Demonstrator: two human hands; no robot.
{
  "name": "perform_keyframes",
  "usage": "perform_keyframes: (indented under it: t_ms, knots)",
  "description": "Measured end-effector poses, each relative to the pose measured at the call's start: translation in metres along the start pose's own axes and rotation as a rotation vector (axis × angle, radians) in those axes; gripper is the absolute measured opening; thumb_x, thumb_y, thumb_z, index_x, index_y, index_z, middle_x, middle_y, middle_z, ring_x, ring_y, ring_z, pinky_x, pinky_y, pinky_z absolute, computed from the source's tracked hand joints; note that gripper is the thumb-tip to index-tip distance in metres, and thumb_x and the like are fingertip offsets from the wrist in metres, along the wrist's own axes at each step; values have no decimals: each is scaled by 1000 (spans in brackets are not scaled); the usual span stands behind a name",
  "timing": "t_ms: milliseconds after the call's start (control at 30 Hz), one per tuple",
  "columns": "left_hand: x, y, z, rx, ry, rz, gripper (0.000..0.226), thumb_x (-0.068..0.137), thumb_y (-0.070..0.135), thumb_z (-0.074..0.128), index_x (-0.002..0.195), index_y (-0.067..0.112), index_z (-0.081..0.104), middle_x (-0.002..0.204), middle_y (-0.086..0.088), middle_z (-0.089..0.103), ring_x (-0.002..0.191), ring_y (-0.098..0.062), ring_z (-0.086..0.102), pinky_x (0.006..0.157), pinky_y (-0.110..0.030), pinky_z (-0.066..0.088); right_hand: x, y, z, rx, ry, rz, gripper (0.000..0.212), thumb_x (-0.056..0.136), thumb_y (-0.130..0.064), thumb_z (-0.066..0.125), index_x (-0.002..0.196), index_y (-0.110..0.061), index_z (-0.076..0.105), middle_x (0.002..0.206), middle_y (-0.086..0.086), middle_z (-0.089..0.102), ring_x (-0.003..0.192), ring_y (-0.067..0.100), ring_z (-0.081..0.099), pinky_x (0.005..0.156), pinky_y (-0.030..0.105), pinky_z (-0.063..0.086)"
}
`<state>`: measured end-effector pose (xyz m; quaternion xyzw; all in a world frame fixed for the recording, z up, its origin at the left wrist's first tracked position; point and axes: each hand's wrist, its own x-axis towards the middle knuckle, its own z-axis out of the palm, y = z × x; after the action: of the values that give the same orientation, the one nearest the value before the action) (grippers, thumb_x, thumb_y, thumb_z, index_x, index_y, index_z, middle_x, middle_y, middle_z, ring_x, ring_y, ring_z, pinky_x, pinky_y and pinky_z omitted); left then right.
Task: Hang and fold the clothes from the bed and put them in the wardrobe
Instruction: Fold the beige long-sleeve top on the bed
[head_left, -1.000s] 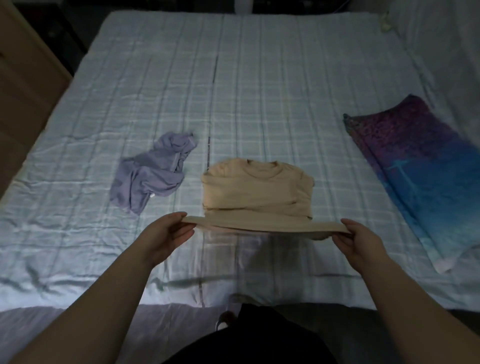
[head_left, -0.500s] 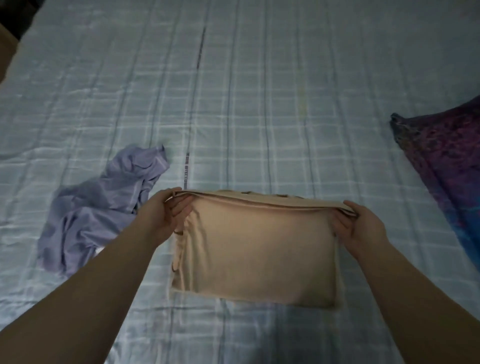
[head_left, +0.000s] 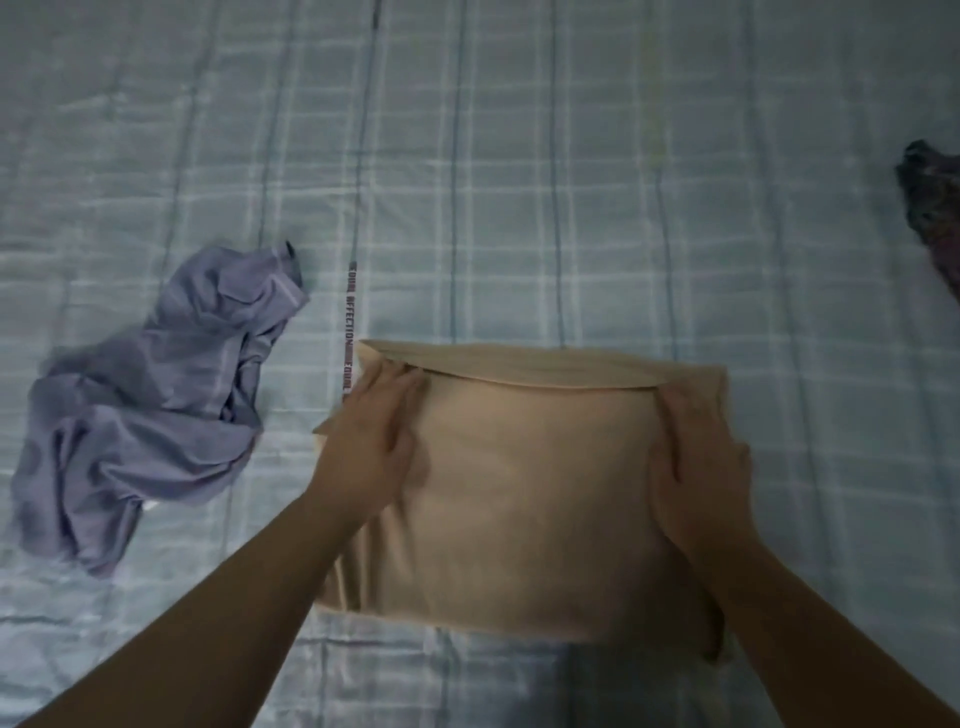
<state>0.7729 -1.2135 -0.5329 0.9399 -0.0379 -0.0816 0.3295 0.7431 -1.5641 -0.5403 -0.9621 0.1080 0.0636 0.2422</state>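
- Your left hand (head_left: 371, 441) lay palm-down with straight fingers on the left end of the beige shirt (head_left: 530, 493), its fingertips close to the far fold.
- Your right hand (head_left: 698, 457) rested in the same way on the shirt's right end, fingers flat and pointing away from you; neither hand pinched the cloth, both pressed it.
- You had one beige shirt under two hands: a soft, smooth knit folded into a rough rectangle with several layers showing at its far edge.
- The shirt's long axis ran left to right across your view, and the layered edge faced away from you.
- It sat on the bed sheet (head_left: 519, 182), a pale blue checked cloth with thin darker stripes and faint creases.
- Left of the beige shirt, a little apart from it, one lilac garment (head_left: 150, 400) lay unfolded in a crumpled heap, thin and slightly glossy.
- Between that heap and the shirt ran one narrow printed strip (head_left: 349, 317) along the sheet, its lettering too small to read surely.
- Far to the right of the shirt, well apart, a corner of one dark mottled purple cloth (head_left: 935, 208) was cut off by the frame edge.
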Motion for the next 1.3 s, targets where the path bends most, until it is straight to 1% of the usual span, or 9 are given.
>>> perform_keyframes:
  t_ms: [100, 300, 367, 467, 567, 700, 933, 1167, 1300]
  knots:
    - [16, -4, 11, 402, -110, 82, 62, 93, 40, 32, 148, 13, 39, 154, -13, 37, 145, -35, 26, 116, -52, 25, 11, 10, 13, -264, -50, -70, 57, 96, -35, 32, 149, -15, 39, 155, 13, 36, 143, 35, 31, 108, 61, 31]
    - [51, -5, 29, 554, -123, -158, 60, 98, 52, 19, 155, 33, 15, 164, -8, 13, 150, -32, 9, 121, -51, 6, 28, 20, 26, -390, 5, -24, 63, 98, -43, 21, 154, -15, 28, 159, 14, 29, 149, 31, 18, 116, 59, 19]
    - [46, 0, 29, 563, -74, -165, 59, 99, 47, 24, 155, 30, 17, 163, -10, 13, 150, -32, 8, 121, -51, 5, 24, 14, 26, -396, 50, -14, 62, 99, -42, 23, 154, -13, 28, 159, 16, 29, 149, 31, 17, 116, 61, 17]
    - [7, 9, 27, 485, 2, -18, 59, 96, 39, 33, 152, 21, 30, 161, -14, 20, 149, -35, 13, 120, -54, 11, -7, 2, 21, -358, 110, -88, 58, 99, -34, 34, 151, -10, 34, 156, 20, 32, 147, 35, 21, 116, 59, 15]
    - [-48, 9, 26, 455, -55, 129, 56, 97, 32, 40, 150, 17, 36, 159, -16, 25, 149, -35, 16, 119, -55, 15, -59, -8, 18, -319, 88, -206, 58, 95, -29, 41, 150, -11, 37, 157, 18, 31, 146, 37, 26, 119, 56, 14]
    - [-105, -8, 31, 520, -125, 199, 57, 97, 31, 44, 151, 14, 35, 157, -17, 29, 148, -35, 19, 116, -56, 21, -116, 6, 26, -300, 34, -181, 58, 94, -29, 43, 149, -10, 40, 155, 18, 35, 143, 38, 31, 116, 56, 24]
    - [-127, -45, 41, 533, -43, 241, 56, 99, 33, 43, 151, 15, 35, 157, -18, 30, 148, -34, 21, 116, -54, 23, -147, 48, 36, -316, 10, -46, 63, 97, -36, 32, 154, -8, 28, 161, 14, 24, 149, 27, 20, 118, 53, 19]
    - [-129, -36, 36, 563, -73, 190, 56, 99, 39, 34, 151, 17, 35, 156, -17, 32, 146, -34, 25, 116, -55, 22, -146, 48, 33, -219, 0, -6, 62, 96, -36, 33, 153, -12, 30, 161, 11, 26, 149, 25, 21, 117, 55, 21]
    - [-121, -19, 24, 518, -108, 183, 55, 98, 36, 36, 150, 17, 38, 155, -15, 35, 145, -35, 27, 116, -54, 21, -149, 31, 15, -113, 65, 63, 61, 84, -22, 47, 142, -7, 45, 150, 17, 42, 140, 31, 34, 115, 57, 23]
